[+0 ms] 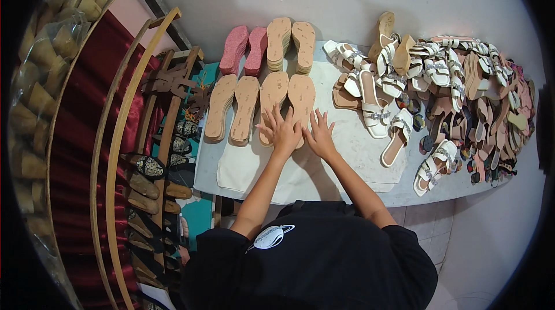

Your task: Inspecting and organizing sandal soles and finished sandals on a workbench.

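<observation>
Tan insoles lie in two front pairs of stacks: a left pair [221, 106] and a right pair [302, 97]. My left hand [283, 134] rests with fingers spread over the lower ends of the right pair. Close beside it, my right hand [321, 135] has its fingers apart at the right edge of that pair's outer stack; whether it touches the stack or only the cloth, I cannot tell. Nothing shows in either hand. Behind these stand pink glittery stacks [234, 49] and another pair of tan insole stacks [278, 37].
A white cloth [254, 172] covers part of the grey table [341, 195]. White strappy sandals [374, 108] lie right of my hands, with a heap of mixed sandals [491, 119] farther right. Left of the table are a wooden shoe rack [115, 154] and shelved wooden shoe lasts [40, 102].
</observation>
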A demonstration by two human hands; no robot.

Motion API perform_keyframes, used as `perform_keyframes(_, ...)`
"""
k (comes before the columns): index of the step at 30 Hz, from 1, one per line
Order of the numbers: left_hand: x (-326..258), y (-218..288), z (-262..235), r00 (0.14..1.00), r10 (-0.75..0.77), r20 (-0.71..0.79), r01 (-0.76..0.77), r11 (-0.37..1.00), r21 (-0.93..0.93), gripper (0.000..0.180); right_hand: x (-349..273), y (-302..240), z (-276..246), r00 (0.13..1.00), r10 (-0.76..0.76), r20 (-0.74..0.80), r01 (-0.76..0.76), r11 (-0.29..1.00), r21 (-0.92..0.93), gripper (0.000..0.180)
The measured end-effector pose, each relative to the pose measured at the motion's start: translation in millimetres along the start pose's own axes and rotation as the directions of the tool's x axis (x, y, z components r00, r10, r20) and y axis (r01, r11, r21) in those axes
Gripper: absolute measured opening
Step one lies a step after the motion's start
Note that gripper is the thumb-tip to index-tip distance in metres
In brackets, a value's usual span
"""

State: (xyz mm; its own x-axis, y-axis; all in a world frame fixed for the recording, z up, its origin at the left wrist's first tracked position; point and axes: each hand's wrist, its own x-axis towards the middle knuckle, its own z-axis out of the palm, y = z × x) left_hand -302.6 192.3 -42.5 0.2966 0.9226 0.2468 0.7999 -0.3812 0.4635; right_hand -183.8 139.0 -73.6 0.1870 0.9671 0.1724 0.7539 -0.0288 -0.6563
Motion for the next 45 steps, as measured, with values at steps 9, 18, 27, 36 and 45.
perform_keyframes(9,-16.4,51.7,12.3,0.987,0.155,-0.034,-0.158,0.982,-0.105,0.043,-25.1,18.6,-42.3,0.957,-0.05,-0.286,0.065,0.997,0.045,0.038)
perform_keyframes(18,-20.8,133.7,51.9,0.947,0.319,0.029,-0.304,0.923,-0.238,0.043,-65.8,69.7,-114.8,0.878,0.01,-0.478,-0.03,0.999,-0.035,0.032)
perform_keyframes(27,-20.1,253.6,89.8,0.859,0.512,0.001,-0.481,0.807,-0.343,0.044,-91.4,139.2,-208.0,0.825,0.022,-0.565,-0.096,0.99,-0.101,0.034)
perform_keyframes(36,-3.8,383.8,141.7,0.762,0.644,-0.071,-0.619,0.692,-0.372,0.045,-110.9,213.0,-310.4,0.725,0.039,-0.687,-0.22,0.959,-0.177,0.033)
perform_keyframes(45,-4.7,481.0,211.5,0.696,0.715,-0.067,-0.679,0.625,-0.384,0.05,-124.1,296.9,-389.2,0.679,0.199,-0.707,-0.519,0.811,-0.27,0.04)
